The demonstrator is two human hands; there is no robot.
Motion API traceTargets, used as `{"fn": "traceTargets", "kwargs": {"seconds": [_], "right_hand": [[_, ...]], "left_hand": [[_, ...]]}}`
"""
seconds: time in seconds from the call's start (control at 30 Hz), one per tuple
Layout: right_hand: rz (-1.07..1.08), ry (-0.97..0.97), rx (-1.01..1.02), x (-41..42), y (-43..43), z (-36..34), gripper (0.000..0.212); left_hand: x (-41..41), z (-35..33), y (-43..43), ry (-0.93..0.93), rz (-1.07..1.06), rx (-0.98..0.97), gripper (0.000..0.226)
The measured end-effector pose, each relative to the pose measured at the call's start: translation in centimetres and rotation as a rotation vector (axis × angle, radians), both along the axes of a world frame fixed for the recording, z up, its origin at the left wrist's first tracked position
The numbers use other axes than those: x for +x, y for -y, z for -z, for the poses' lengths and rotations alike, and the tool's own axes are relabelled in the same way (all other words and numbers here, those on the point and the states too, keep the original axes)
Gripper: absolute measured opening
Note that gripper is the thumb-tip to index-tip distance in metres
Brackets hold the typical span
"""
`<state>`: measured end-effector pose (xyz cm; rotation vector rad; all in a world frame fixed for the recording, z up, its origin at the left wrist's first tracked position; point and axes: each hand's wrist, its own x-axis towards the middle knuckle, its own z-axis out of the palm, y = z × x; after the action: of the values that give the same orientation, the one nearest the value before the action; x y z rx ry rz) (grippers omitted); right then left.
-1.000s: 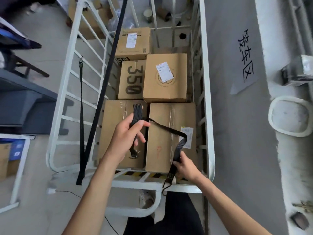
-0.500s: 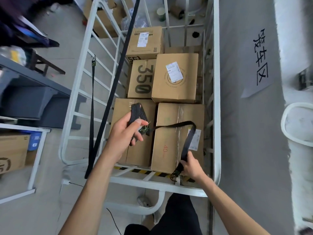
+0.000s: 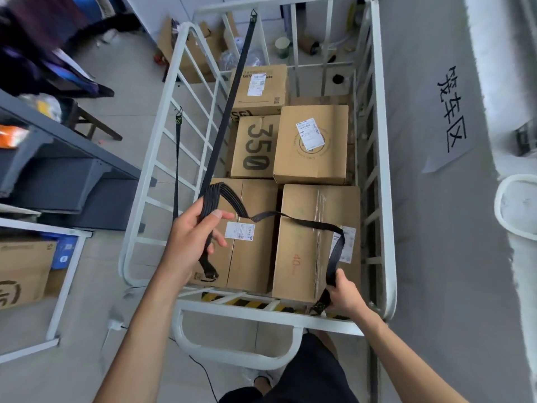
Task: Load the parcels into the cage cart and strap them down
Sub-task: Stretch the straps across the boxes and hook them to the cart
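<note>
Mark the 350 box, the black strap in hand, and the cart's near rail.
350 box (image 3: 255, 146): head view, on its printed top face.
black strap (image 3: 308, 223): head view, on its flat middle stretch.
near rail (image 3: 247, 315): head view, on the white bar's middle.

Parcels pack the cage cart; room lies above, a slanting strap crossing its left.

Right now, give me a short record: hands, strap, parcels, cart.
left hand: holds folded loops of the strap above the front-left parcel
right hand: grips the strap near its hook end, at the cage cart front rail
strap: slack, draped across the front two boxes
parcels: five cardboard boxes visible in the cart
other straps: long strap hooked to far rail; short strap hanging on left side
</note>
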<state>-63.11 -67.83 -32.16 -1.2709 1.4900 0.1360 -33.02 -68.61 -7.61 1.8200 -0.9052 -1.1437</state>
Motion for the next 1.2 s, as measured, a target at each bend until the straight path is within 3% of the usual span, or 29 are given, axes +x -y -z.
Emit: {"fn": "traceTargets", "kwargs": {"seconds": [0.2,0.43,0.57,0.7,1.03,1.2], "right_hand": [[0.030,-0.149,-0.089,-2.8,0.6,-1.4,0.009],[0.243,-0.026,-0.094,-0.2,3.3,-3.4,0.014],[0.274,0.065,-0.167,5.3,3.9,-5.4,0.009],[0.205,0.017,-0.266,11.8,2.4,-7.9,0.012],[-0.021,-0.029,-0.357,29.8,-4.5,-12.6,0.019],[-0.136,0.030,-0.376,38.6,-6.0,-15.1,0.023]], "left_hand": [[1.7,-0.3,-0.7,-0.048,-0.034,-0.075,0.035],[6.3,0.2,-3.6,-0.045,-0.093,-0.179,0.021],[11.3,-0.2,-7.1,-0.063,-0.076,-0.225,0.020],[17.8,-1.9,-11.8,-0.072,-0.073,-0.310,0.022],[35.8,-4.2,-24.9,0.051,-0.316,-0.416,0.019],[44.4,-4.3,-26.5,0.065,-0.421,-0.479,0.015]]}}
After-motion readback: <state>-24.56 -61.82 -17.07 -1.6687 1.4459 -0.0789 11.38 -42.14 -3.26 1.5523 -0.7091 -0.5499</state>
